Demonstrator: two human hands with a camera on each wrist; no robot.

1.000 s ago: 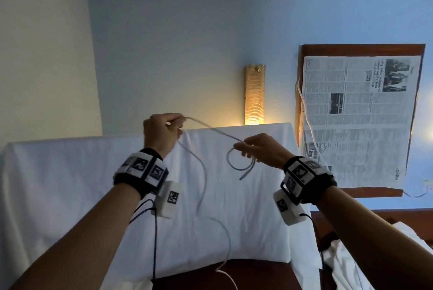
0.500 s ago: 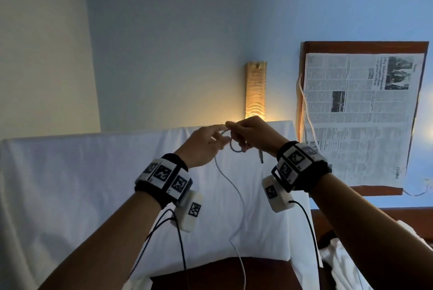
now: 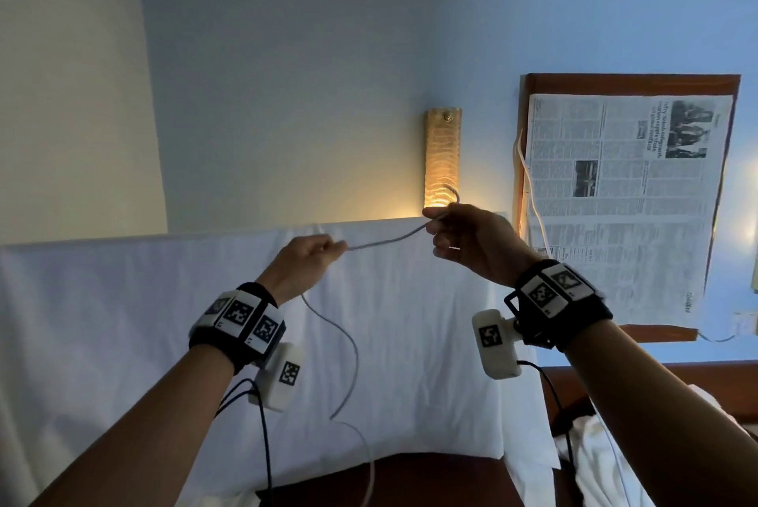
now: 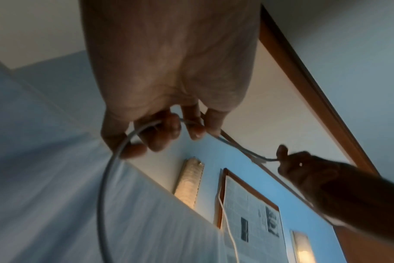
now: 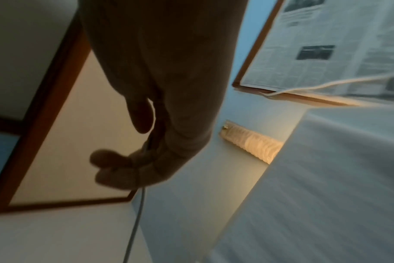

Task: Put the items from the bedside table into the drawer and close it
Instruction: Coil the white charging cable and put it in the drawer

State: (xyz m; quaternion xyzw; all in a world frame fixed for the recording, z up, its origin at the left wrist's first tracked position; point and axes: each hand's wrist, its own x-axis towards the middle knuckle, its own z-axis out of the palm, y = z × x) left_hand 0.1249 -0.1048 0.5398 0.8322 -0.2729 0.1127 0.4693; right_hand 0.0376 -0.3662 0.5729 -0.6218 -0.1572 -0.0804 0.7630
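1. Since half a second ago, hands parted, stretching the cable (image 3: pixel 385 241) before the wall lamp (image 3: pixel 443 158).
2. Left hand (image 3: pixel 305 264) and right hand (image 3: pixel 471 244): each grip pinches it.
3. Risk: the dangling tail tangles.

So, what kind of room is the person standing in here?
Probably a bedroom, maybe a hotel room: a headboard draped in white sheet, a lit amber wall lamp above it, and dark wooden furniture below. Both hands hold a thin white cable.
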